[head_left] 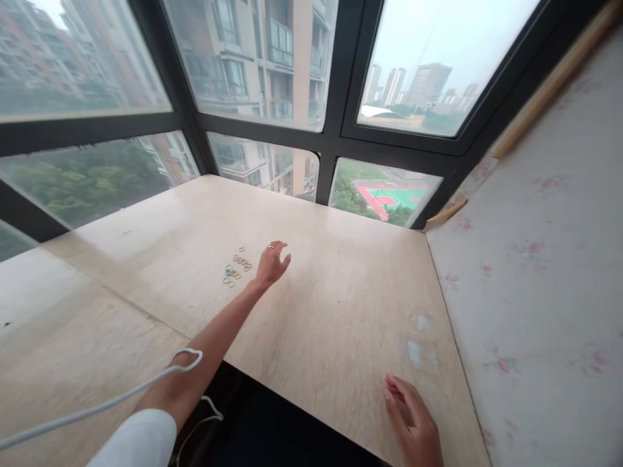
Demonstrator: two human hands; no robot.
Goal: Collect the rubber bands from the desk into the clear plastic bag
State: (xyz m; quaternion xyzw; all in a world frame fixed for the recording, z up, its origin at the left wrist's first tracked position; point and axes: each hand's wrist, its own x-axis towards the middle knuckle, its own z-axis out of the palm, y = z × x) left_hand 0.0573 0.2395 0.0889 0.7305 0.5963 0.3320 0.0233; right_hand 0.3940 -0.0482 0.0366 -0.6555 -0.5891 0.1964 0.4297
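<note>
My left hand [274, 263] reaches out over the pale wooden tabletop [311, 311], thumb and fingers apart, with a thin ring [271, 246] on one finger. Just left of it lies a group of small rings: a pinkish row [242, 263], green and yellowish ones [232, 272], a pair [228, 283] nearer me and a single ring [242, 249] farther off. Close to the front edge, my right hand [416, 425] has thumb and fingertips pinched together; anything between them is too small to make out. Beyond it are two small clear plastic pieces [419, 353], [421, 322] on the wood.
Dark-framed windows [335, 130] close off the far and left sides. A flower-patterned wall [530, 292] borders the right. One white cable [97, 408] crosses my left forearm; another [204, 418] hangs by the dark gap [272, 415] at the front.
</note>
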